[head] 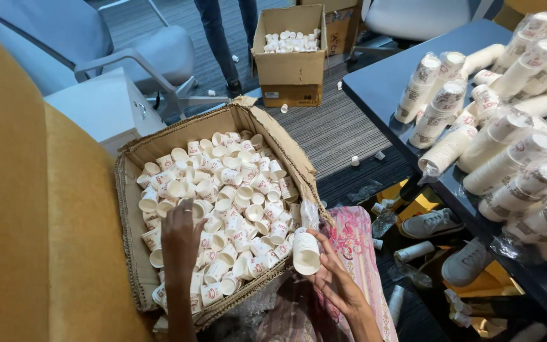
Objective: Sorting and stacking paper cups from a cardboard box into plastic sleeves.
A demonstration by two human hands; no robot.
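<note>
A large open cardboard box (135,154) rests beside me, filled with several loose small white paper cups (235,190) with red print. My left hand (180,235) reaches down into the box, fingers resting on the cups near its lower left. My right hand (337,278) is held just outside the box's near right corner and grips a short stack of nested paper cups (306,252), open end toward me. A bit of clear plastic wrap (309,214) sticks up by that corner. Pink patterned cloth (356,247) lies under my right hand.
A dark table (381,85) at right carries several plastic-wrapped sleeves of cups (438,104). A second smaller cardboard box (291,66) of cups stands on the striped carpet beyond. A person's legs (220,38) stand near it. White shoes (432,223) and stray cups lie under the table. A yellow seat (26,209) is at left.
</note>
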